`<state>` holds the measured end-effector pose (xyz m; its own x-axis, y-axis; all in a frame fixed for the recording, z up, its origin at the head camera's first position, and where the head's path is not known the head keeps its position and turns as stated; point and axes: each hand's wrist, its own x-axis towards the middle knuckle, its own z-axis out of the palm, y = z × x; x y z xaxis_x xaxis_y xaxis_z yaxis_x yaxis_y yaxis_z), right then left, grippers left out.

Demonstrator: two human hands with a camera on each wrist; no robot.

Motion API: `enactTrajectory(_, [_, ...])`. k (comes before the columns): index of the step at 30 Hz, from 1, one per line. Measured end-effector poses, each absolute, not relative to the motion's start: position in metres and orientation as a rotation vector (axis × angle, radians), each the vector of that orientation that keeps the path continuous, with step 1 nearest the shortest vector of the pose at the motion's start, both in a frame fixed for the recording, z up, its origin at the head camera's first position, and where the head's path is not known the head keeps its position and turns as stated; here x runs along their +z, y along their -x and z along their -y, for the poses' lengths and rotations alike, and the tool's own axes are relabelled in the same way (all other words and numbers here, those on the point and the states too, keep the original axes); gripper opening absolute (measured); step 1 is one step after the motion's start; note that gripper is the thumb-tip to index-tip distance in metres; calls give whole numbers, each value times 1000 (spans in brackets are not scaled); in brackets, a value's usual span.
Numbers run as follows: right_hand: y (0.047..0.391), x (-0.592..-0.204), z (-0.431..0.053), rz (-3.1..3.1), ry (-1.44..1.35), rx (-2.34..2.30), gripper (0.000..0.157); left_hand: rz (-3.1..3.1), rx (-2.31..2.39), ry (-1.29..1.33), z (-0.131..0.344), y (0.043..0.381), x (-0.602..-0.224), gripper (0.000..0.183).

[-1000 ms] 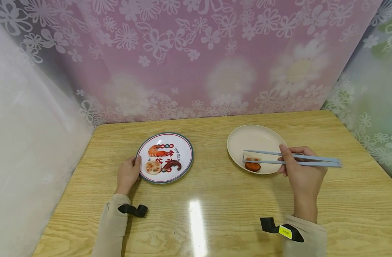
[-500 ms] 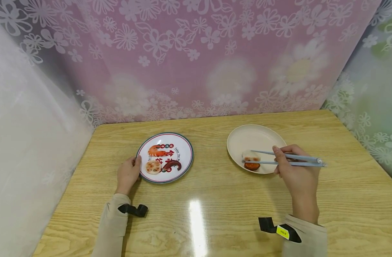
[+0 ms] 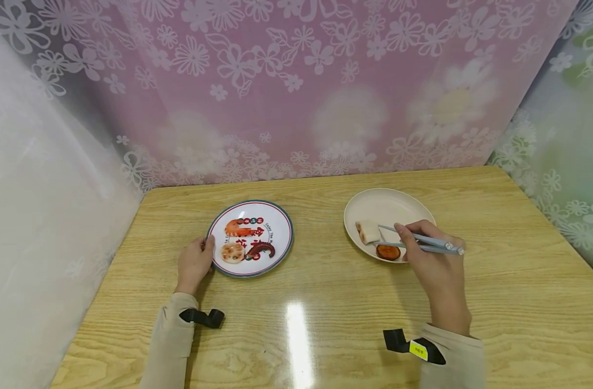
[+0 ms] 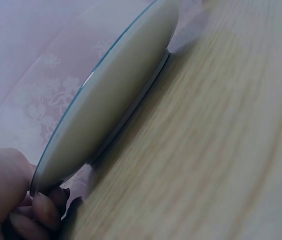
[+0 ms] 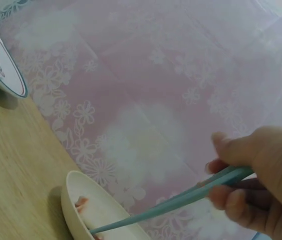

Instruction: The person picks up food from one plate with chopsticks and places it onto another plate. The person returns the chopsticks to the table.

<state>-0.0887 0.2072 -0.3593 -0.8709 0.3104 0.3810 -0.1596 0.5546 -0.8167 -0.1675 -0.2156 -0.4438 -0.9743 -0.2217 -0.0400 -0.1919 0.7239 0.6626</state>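
My left hand pinches the left rim of a white printed plate, thumb above and fingers beneath it in the left wrist view. On this plate lie a shrimp, a lotus root slice and a dark red octopus tentacle. My right hand holds a pair of blue-grey chopsticks over a cream plate. Their tips are apart, at the right edge of a white food piece with browned ends; a firm grip on it cannot be made out. A round, reddish-brown slice lies beside it.
Both plates stand on a wooden table, with a gap between them. Pink flowered cloth hangs behind the table's far edge. Pale cloth hangs on the left. Black straps with small mounts sit on both sleeves.
My right hand and the chopsticks have moved left. The white food piece has turned and shifted left; the round slice has shifted slightly right. My left hand and its plate have stayed still.
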Motion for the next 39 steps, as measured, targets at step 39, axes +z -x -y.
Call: enactTrajectory(39, [112, -408, -207, 1629, 98, 1557, 38, 2854, -1080, -335, 216, 171, -448, 37])
